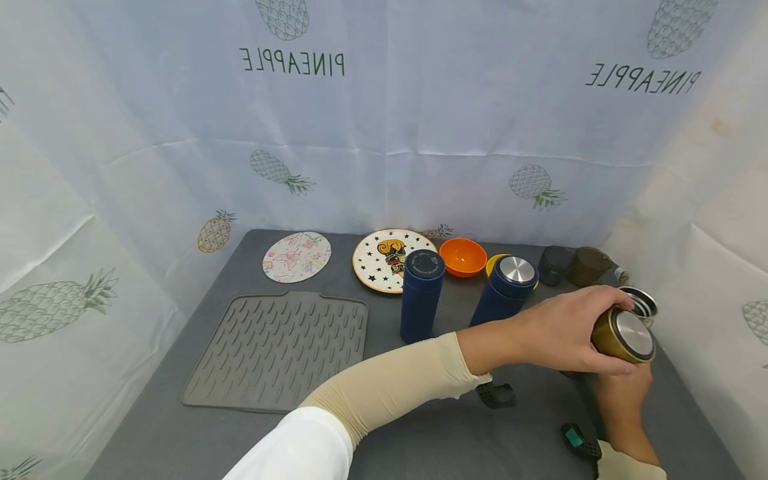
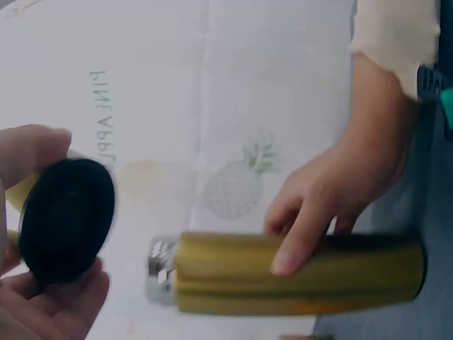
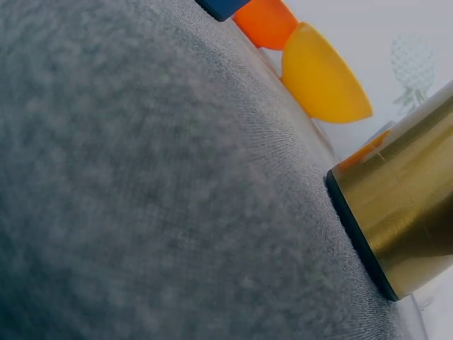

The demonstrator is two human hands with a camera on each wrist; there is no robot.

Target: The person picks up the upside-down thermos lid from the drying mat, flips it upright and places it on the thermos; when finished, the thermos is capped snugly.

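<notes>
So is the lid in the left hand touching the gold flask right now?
Apart. The left wrist view shows the black-lined lid held by the left hand, with white backdrop between it and the gold flask.

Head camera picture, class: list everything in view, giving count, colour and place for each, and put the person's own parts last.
Gold metal flask body: 1, gold, held upright at the table's right.
Gold flask lid with steel top: 1, gold and steel, in the left hand.
Dark blue flasks: 2, mid-table.
Ribbed silicone mat: 1, grey, front left.
Star-patterned plate: 1, white, at the back.
Floral round plate: 1, pale, back left.
Orange bowl: 1, back centre.
Yellow bowl: 1, behind the right blue flask.
Dark cups: 2, back right.
Grey table: 1.
Left hand: grips the lid.
Right hand: grips the flask body.
</notes>
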